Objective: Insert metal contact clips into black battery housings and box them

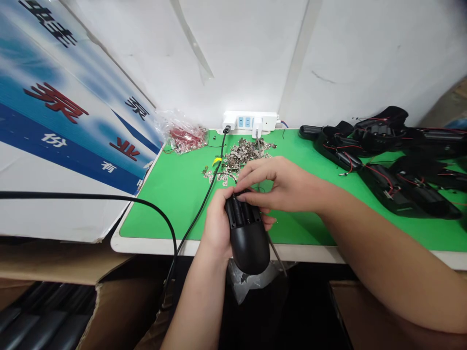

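A black plastic housing (251,248) with a rounded lower end and long open slots, like a battery compartment, is in my left hand (216,226). The thumb lies along its left side, and the fingertips show past its right side. Over the housing's far end is my right hand (275,183), its thumb and fingers pinched together at the slots. Whatever they pinch is too small or hidden to make out. A thin dark wire runs near the fingertips. Just beyond the hands lies a pile of small metal contact pieces (243,154) on the green mat (175,204).
A white power strip (270,120) with plugs stands against the wall. Black cable (199,214) crosses the mat at left. Several black housings with red wires (386,182) lie at right. A clear bag of red wires (186,138) sits back left. An open carton (91,311) holds black parts.
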A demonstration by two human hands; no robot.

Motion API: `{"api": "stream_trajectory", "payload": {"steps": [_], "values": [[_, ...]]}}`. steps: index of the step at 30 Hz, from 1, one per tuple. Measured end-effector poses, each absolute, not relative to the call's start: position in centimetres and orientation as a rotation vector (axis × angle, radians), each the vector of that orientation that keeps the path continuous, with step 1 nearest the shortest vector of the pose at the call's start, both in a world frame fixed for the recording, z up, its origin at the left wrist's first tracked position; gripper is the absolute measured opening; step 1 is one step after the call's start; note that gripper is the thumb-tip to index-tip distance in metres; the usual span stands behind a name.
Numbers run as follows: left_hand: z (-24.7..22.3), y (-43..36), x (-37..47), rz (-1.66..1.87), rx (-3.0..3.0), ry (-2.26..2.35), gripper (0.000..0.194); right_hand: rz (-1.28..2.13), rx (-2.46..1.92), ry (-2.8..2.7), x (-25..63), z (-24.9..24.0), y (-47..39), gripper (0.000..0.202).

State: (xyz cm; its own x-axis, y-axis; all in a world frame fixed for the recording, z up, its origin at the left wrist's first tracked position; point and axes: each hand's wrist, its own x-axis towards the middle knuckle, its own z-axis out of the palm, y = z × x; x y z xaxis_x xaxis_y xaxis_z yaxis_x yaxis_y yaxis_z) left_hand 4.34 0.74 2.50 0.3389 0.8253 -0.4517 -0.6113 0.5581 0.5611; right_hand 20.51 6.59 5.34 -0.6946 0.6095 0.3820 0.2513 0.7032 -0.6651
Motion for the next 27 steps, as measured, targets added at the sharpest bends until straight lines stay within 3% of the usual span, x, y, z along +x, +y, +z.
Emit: {"api": "stream_trajectory", "payload": {"steps": [8,12,16,23,27], "values": [[2.8,0.6,4.2,0.965,0.345,0.761,0.046,1.25,-0.996,-2.16,22.0,6.6,7.2,0.019],[2.9,0.6,4.2,0.931,0.351,0.778,0.059,1.394,-0.966,-2.185,21.9,6.4,7.4,0.027],[3.0,0.6,4.3,0.932,0.375,0.764,0.054,1.565,-0.904,-2.153,21.4,6.4,7.0,0.026],[2.5,0.3,4.5,0.975,0.464,0.807,0.046,1.559,-1.005,-2.045,21.1,6.3,6.9,0.01],[2.6,0.1,4.6,0.991,0.502,0.827,0.04,1.541,-1.029,-2.042,21.0,6.3,7.0,0.011]]}}
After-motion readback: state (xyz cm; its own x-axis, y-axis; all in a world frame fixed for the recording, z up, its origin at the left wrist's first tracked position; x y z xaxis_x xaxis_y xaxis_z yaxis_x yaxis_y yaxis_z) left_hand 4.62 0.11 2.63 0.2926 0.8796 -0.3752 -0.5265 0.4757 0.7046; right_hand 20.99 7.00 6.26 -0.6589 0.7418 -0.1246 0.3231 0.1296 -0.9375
